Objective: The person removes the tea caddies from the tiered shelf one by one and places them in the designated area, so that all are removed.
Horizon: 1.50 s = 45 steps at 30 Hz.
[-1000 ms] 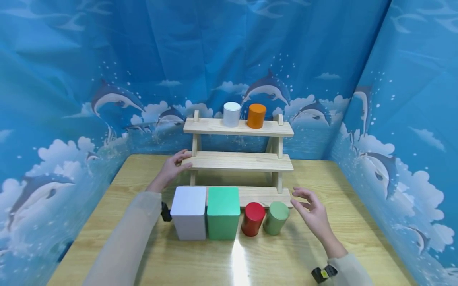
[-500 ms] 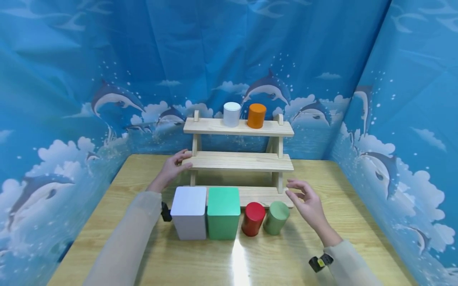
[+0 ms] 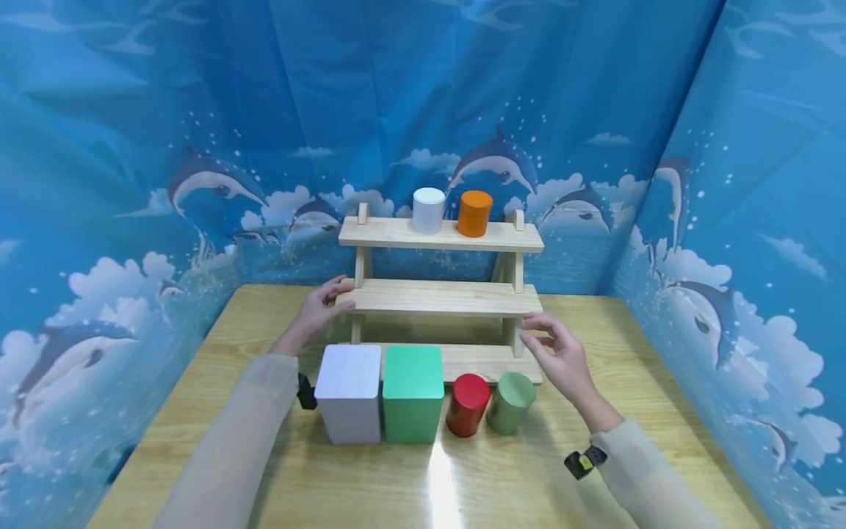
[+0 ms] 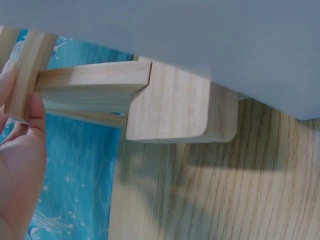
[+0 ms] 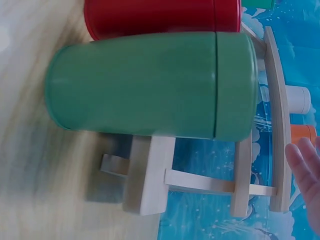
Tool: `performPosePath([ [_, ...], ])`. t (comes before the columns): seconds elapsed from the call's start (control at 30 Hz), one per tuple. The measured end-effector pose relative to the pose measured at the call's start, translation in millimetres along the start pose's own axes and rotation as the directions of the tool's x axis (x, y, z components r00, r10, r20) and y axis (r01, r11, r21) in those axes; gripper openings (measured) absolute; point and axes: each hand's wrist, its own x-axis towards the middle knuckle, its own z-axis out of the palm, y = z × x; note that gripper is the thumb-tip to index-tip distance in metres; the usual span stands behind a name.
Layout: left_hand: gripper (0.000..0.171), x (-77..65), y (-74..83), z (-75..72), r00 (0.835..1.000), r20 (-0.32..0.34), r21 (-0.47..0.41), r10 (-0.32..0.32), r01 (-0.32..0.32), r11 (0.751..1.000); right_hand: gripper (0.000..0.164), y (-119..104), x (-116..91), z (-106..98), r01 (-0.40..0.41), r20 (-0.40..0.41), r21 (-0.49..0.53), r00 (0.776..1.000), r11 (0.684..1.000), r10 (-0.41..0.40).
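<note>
A three-tier wooden display stand [image 3: 436, 296] stands at the back of the table. My left hand [image 3: 317, 312] grips the left end of its middle shelf; in the left wrist view the thumb [image 4: 36, 112] presses against the board and fingers lie on the other side. My right hand [image 3: 558, 356] is beside the right end of that shelf, fingers bent and apart, with nothing in it. Contact with the stand cannot be made out. On the top shelf stand a white canister [image 3: 428, 211] and an orange canister [image 3: 474, 214].
Before the stand, a silvery-white box [image 3: 350, 397], a green box [image 3: 413, 397], a red canister [image 3: 468, 405] and a light green canister [image 3: 510, 404] form a row on the wooden table [image 3: 370, 485]. A blue dolphin-print curtain [image 3: 277, 95] encloses the back and sides.
My right hand has moved up and left, from beside the bottom shelf to the right end of the middle shelf. The left hand, stand, boxes and canisters have stayed in place.
</note>
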Motion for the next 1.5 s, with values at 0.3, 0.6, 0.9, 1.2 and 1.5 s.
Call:
performPosePath([
  [0.3,0.058,0.0,0.1,-0.3,1.000,0.005,0.005,-0.018,0.018,1.000,0.022,0.2,18.8,1.6,0.006,0.001,0.027,1.000,1.000,-0.006],
  [0.6,0.059,-0.1,0.1,-0.7,1.000,0.017,-0.002,-0.014,0.014,1.000,0.028,-4.1,37.1,6.7,0.000,0.027,-0.005,1.000,1.000,0.000],
  [0.9,0.056,0.3,-0.6,-1.3,1.000,0.020,-0.002,0.005,-0.005,1.000,0.025,-9.1,52.2,13.0,-0.047,0.067,-0.034,0.997,0.998,0.049],
  [1.2,0.051,-5.0,9.7,-1.3,1.000,0.029,-0.019,-0.003,0.004,1.000,0.026,-7.5,59.8,17.9,-0.091,0.089,-0.063,0.991,0.994,0.097],
  [1.5,0.050,-1.2,4.3,-1.1,0.999,0.036,-0.053,-0.017,0.019,0.998,0.025,-6.1,73.5,21.4,-0.082,0.102,-0.081,0.991,0.993,0.090],
])
